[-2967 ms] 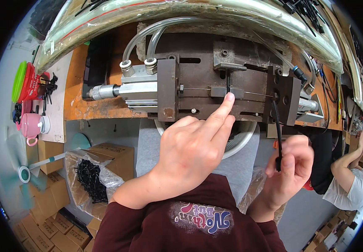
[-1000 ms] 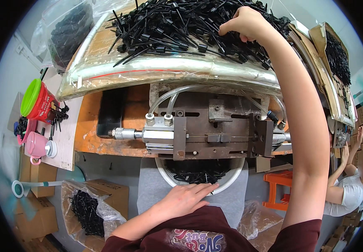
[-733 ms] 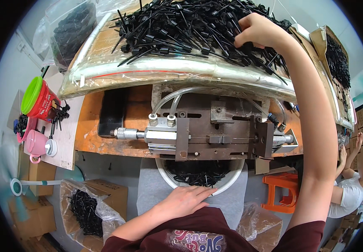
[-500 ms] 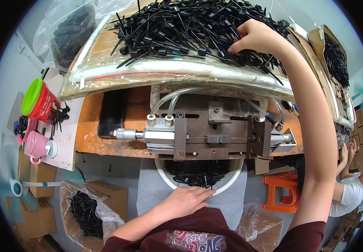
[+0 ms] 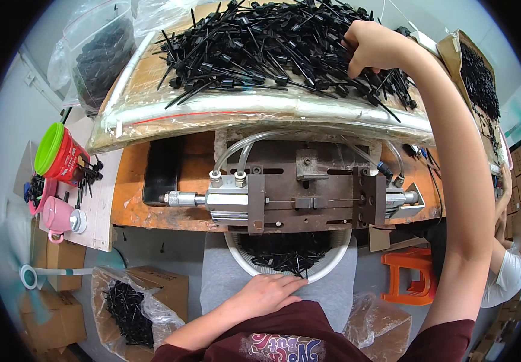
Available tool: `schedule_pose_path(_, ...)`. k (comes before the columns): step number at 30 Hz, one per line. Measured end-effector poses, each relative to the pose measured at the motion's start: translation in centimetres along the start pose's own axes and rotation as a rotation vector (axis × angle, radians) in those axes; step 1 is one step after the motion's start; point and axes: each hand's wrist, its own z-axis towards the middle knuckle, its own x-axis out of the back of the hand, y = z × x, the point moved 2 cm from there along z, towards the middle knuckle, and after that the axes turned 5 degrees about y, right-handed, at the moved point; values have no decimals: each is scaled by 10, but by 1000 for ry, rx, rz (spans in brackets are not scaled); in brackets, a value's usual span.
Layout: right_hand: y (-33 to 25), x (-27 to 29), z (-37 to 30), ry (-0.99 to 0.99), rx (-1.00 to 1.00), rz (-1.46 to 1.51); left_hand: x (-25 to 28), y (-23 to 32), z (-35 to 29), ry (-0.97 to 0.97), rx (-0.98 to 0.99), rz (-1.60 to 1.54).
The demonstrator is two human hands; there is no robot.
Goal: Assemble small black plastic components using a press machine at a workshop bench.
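Note:
A heap of black plastic parts (image 5: pixel 260 45), each with a thin stem and blocky head, covers a raised, plastic-wrapped cardboard tray (image 5: pixel 212 111). My right hand (image 5: pixel 378 48) reaches into the heap's right side. Its fingers are curled among the parts, and what they grip is hidden. My left hand (image 5: pixel 264 294) lies flat, fingers stretched, by the near rim of a white basket (image 5: pixel 327 273). More black parts (image 5: pixel 287 256) fill that basket. Between tray and basket stands a metal fixture (image 5: pixel 308 202) with cylinders at both ends and a small block in its middle.
Clear air hoses (image 5: pixel 236 142) loop above the fixture on an orange bench (image 5: pixel 130 199). At left are a red-green bucket (image 5: pixel 61 154) and a pink cup (image 5: pixel 57 214). A lined carton (image 5: pixel 127 314) holds black parts. An orange stool (image 5: pixel 408 274) and another person (image 5: pixel 505 277) are at right.
My right hand has shifted slightly right and up within the heap. The whole view has moved a little. My left hand stays beside the basket rim.

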Motion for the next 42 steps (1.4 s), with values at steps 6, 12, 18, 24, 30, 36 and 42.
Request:
schedule_pose_path(6, -3, -15, 3, 137, 167, -146, 1, 6, 7, -18, -17, 4)
schedule_pose_path(12, 4, -24, 10, 143, 142, -50, 1, 4, 3, 4, -32, 11)
schedule_pose_path(18, 10, -5, 4, 83, 150, -151, 2, 3, 1, -12, -14, 16)
schedule_pose_path(24, 7, -12, -9, 166, 271, -103, -1, 6, 7, -7, -66, 23)
schedule_pose_path(30, -25, -26, -2, 159, 149, -168, -1, 6, 4, -15, -53, 60)
schedule_pose_path(36, -2, -16, 6, 159, 159, 16, 1, 7, 5, -20, -58, 63)
schedule_pose_path(42, 13, -4, -2, 160, 59, 278, -1, 6, 4, 3, -66, 45)
